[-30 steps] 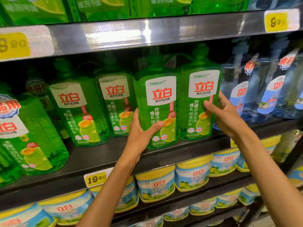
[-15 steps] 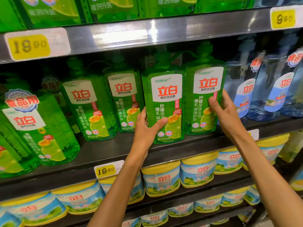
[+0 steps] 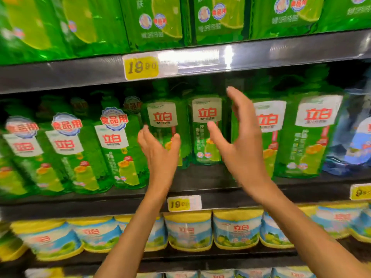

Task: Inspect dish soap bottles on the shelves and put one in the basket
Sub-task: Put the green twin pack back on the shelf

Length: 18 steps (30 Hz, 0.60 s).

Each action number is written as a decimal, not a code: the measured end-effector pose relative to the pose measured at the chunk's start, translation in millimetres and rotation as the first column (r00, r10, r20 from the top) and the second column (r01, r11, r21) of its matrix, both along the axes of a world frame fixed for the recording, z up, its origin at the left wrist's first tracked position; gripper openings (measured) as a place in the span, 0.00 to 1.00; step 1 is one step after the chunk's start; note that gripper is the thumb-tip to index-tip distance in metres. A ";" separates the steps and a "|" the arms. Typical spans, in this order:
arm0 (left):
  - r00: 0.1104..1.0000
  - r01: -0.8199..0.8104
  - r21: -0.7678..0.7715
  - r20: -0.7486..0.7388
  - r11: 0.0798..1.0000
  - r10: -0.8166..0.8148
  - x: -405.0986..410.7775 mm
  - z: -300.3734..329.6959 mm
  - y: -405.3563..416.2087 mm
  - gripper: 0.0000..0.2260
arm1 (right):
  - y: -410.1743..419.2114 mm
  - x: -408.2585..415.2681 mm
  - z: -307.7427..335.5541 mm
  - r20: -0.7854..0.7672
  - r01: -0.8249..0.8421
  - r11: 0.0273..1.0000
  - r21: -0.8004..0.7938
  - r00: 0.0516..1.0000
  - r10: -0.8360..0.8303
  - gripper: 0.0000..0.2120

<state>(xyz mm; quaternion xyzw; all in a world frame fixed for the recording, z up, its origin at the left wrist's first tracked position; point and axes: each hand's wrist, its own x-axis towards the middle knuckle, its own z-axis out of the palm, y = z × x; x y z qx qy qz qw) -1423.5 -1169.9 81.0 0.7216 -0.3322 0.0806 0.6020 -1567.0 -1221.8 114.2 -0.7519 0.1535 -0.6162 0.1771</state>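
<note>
Green dish soap bottles with white labels fill the middle shelf [image 3: 200, 183]. Two stand set back at the centre: one [image 3: 162, 121] just behind my left hand [image 3: 160, 155], another [image 3: 206, 127] between my two hands. My right hand [image 3: 243, 143] is raised in front of a bottle [image 3: 269, 125] nearer the shelf's front, with a further bottle [image 3: 313, 135] to its right. Both hands have straight, spread fingers and hold nothing. No basket is in view. The picture is blurred.
Larger green bottles with round blue badges [image 3: 116, 145] stand at the left. Blue bottles [image 3: 357, 137] are at the far right. Big green bottles [image 3: 156, 23] sit on the top shelf. Yellow-lidded tubs [image 3: 188, 229] line the lower shelf. Yellow price tags [image 3: 141, 67] mark shelf edges.
Both hands have let go of the two green bottles they gripped and moved left, now spread and empty. The camera has swung left, so those bottles now appear on the right.
</note>
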 end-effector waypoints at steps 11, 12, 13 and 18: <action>0.971 0.044 0.151 -0.241 0.988 -0.006 39.4 -18.7 -22.9 0.45 | -51.7 93.2 -16.3 -0.291 0.306 0.727 0.615 0.945 -0.151 0.31; 0.972 0.036 0.142 -0.234 0.989 -0.002 37.9 -21.1 -23.4 0.45 | -53.2 95.4 -19.0 -0.277 0.303 0.710 0.636 0.948 -0.156 0.36; 0.974 0.033 0.145 -0.225 0.989 0.000 35.1 -22.5 -23.4 0.46 | -54.0 97.3 -21.1 -0.268 0.310 0.704 0.639 0.948 -0.174 0.39; 0.992 0.027 0.158 -0.129 0.987 -0.006 5.9 -31.3 -11.0 0.48 | -43.4 100.5 -32.3 -0.298 0.437 0.723 0.535 0.898 -0.322 0.36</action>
